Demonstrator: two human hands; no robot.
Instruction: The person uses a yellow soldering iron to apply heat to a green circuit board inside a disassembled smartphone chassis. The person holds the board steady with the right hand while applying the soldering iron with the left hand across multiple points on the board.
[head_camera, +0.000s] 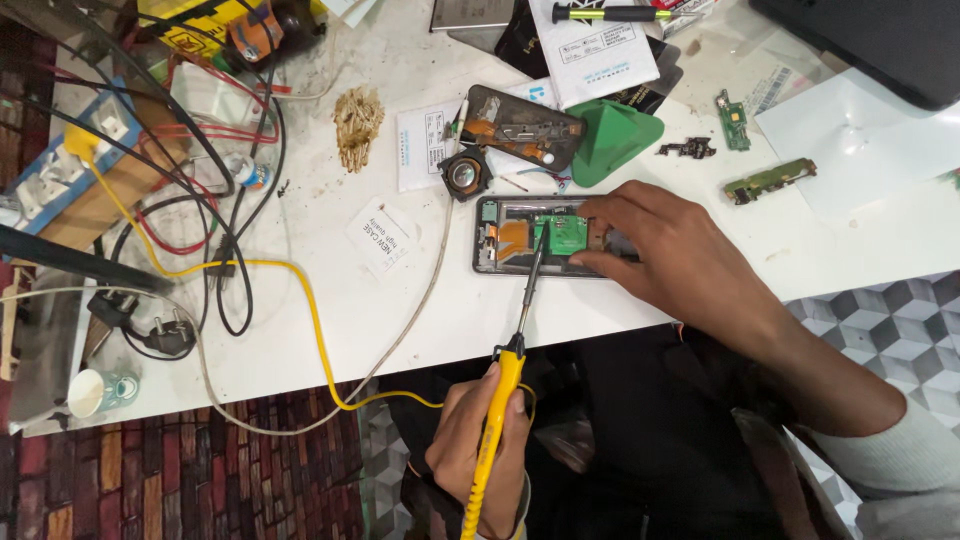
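An opened phone (497, 238) lies flat on the white table (330, 320), its green circuit board (566, 236) exposed. My right hand (672, 262) reaches in from the right and grips the phone's right end, thumb on the near edge and fingers over the far edge. My left hand (466, 452) is below the table edge, closed around the yellow handle of a soldering iron (503, 392). The iron's dark shaft slants up to the phone, and its tip rests at the left side of the green board. A yellow cord (300, 290) runs from the iron across the table.
Behind the phone lie a second phone frame (522, 126), a green triangular pry tool (612, 134), a small round speaker (463, 175) and loose circuit boards (768, 181). A power strip (60, 172) with tangled cables fills the left. A paper cup (94, 392) stands at the near left edge.
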